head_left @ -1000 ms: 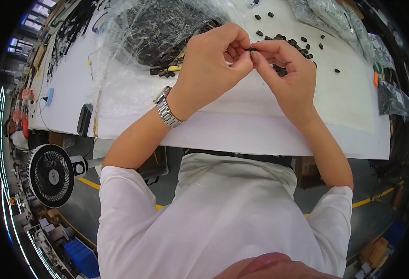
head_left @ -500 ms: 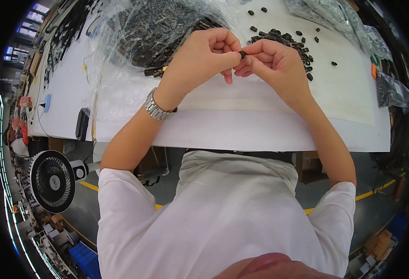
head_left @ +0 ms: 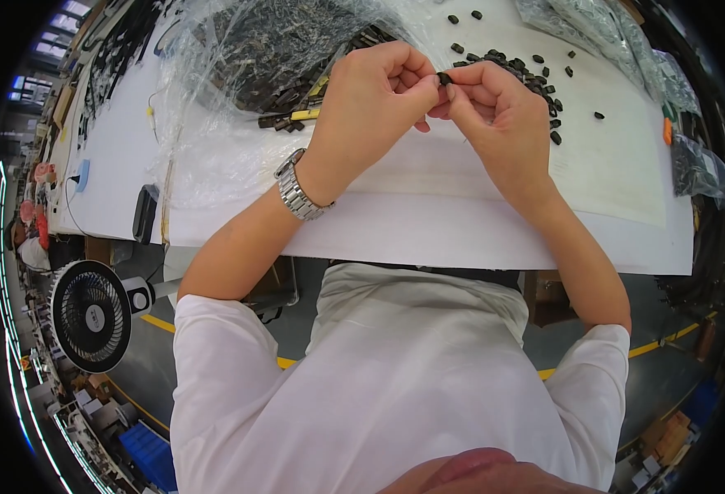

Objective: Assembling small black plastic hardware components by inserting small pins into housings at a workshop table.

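Observation:
Between the fingertips of both hands is a small black part (head_left: 444, 78), pinched from either side above the table. My left hand (head_left: 383, 95), with a metal watch (head_left: 296, 188) at its wrist, is closed on the part's left side. On the other side, my right hand (head_left: 498, 107) pinches it with thumb and forefinger. Behind my right hand lies a heap of similar small black parts (head_left: 556, 106). Left of my left hand, a clear plastic bag (head_left: 239, 58) spreads over many dark pieces, with a yellow strip (head_left: 305, 114) at its edge.
More clear plastic bags (head_left: 593, 41) lie at the back right, near an orange-handled tool (head_left: 668, 130). A black oblong object (head_left: 146, 213) lies at the table's (head_left: 461, 239) front left. Below that corner a fan (head_left: 91, 317) is mounted. Black strips (head_left: 119, 58) lie far left.
Both hands have moved slightly up and to the right with the small black part between them. My left wrist has turned, and the yellow strip beside it shows more.

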The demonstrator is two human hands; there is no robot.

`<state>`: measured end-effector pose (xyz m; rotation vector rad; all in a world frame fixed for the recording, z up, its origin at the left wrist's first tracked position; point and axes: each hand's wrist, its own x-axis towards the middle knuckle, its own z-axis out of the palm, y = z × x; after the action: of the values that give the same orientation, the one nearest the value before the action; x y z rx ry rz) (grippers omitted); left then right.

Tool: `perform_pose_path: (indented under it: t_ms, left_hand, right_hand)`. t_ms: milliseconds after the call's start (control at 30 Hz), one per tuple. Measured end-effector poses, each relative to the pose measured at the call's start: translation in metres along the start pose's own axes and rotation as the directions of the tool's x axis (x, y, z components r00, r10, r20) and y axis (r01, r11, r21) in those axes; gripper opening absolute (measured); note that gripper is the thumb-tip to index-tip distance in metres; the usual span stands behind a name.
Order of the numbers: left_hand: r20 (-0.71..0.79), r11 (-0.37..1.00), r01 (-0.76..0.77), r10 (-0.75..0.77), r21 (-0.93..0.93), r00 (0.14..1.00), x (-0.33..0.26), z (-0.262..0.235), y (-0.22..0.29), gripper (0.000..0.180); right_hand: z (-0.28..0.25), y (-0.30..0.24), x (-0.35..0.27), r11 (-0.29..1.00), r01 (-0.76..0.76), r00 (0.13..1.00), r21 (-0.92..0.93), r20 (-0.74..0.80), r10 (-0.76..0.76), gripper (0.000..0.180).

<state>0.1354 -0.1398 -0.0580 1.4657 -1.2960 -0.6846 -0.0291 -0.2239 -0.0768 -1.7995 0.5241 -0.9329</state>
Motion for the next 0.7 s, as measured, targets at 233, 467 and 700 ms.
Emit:
perform_pose_path:
  t_ms: [233, 467, 700]
  left_hand:
    - [-0.058, 0.993, -0.072, 0.078, 0.091, 0.995, 0.002, 0.002, -0.005, 0.012]
    - [0.005, 0.998, -0.07, 0.07, 0.005, 0.998, -0.002, -0.008, 0.007, 0.012]
    - [0.15, 0.937, 0.118, -0.072, -0.329, 0.986, 0.007, -0.018, -0.011, 0.015]
  right_hand:
    - [0.002, -0.002, 0.0, 0.999, 0.02, 1.0, -0.035, -0.003, -0.021, 0.013]
    - [-0.026, 0.007, 0.022, 0.899, -0.244, 0.94, 0.363, 0.316, 0.128, 0.02]
    - [-0.016, 0.02, 0.017, 0.801, -0.312, 0.926, 0.51, 0.351, 0.137, 0.025]
